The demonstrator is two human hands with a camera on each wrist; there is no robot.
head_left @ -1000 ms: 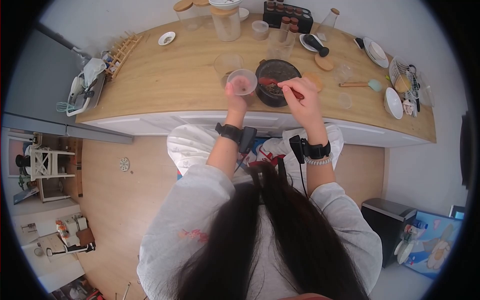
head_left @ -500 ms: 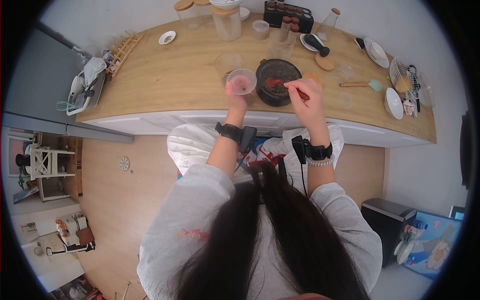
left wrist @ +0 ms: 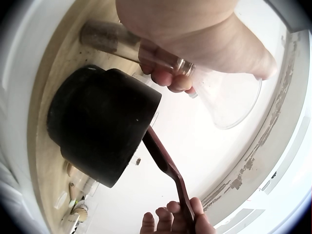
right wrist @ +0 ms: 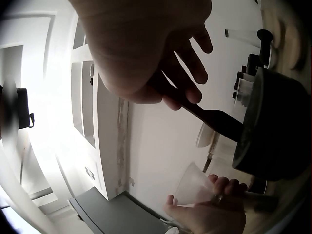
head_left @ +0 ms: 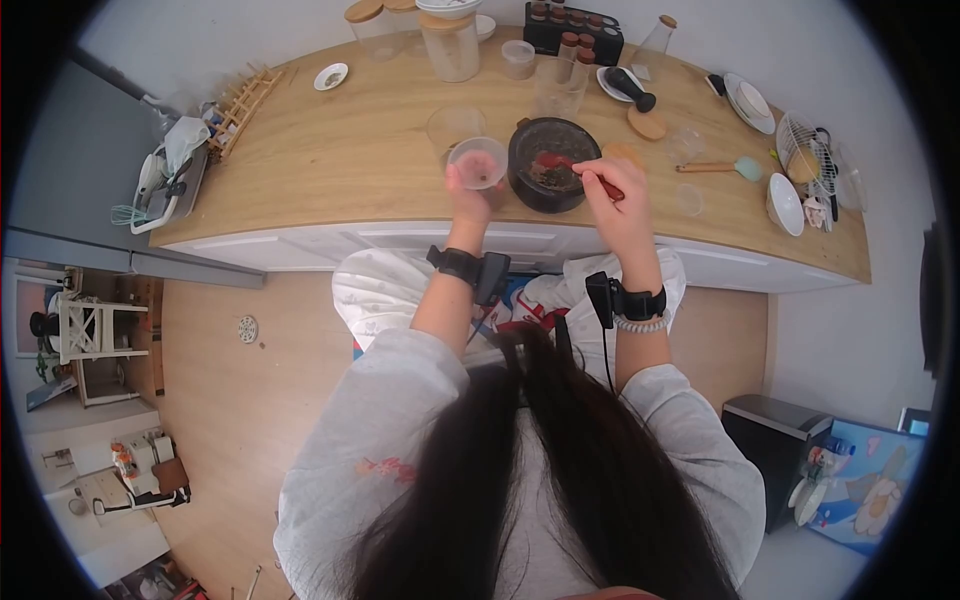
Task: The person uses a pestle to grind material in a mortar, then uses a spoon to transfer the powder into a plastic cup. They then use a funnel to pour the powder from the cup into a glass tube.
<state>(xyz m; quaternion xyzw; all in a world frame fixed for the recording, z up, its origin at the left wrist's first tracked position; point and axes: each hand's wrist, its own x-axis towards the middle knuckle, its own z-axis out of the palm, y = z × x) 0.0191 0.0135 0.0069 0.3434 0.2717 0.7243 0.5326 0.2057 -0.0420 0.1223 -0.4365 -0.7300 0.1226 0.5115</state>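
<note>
My left hand (head_left: pixel 470 205) grips the neck of a small glass bottle (left wrist: pixel 114 41) with brown powder at its bottom. A clear funnel (left wrist: pixel 231 100) sits in the bottle's mouth, its wide cone facing up and my thumb at its rim. Just to the right stands a black mortar (head_left: pixel 535 197) with dark crushed bits inside. My right hand (head_left: pixel 622 200) pinches the handle of a dark red wooden spoon (left wrist: pixel 178 180), whose bowl is down inside the mortar. The mortar wall hides that bowl in both wrist views.
A clear glass (head_left: pixel 452 122) stands behind the funnel, and another tall glass (head_left: pixel 560 95) behind the mortar. A black pestle (head_left: pixel 630 90) lies on a small plate. To the right are a wooden lid (head_left: pixel 647 123), a spatula (head_left: pixel 748 169) and a white bowl (head_left: pixel 786 206).
The spoon's bowl has moved from the mortar's left rim, near the funnel, down into its middle. My right hand has shifted slightly right; my left stays nearly still with the funnel.
</note>
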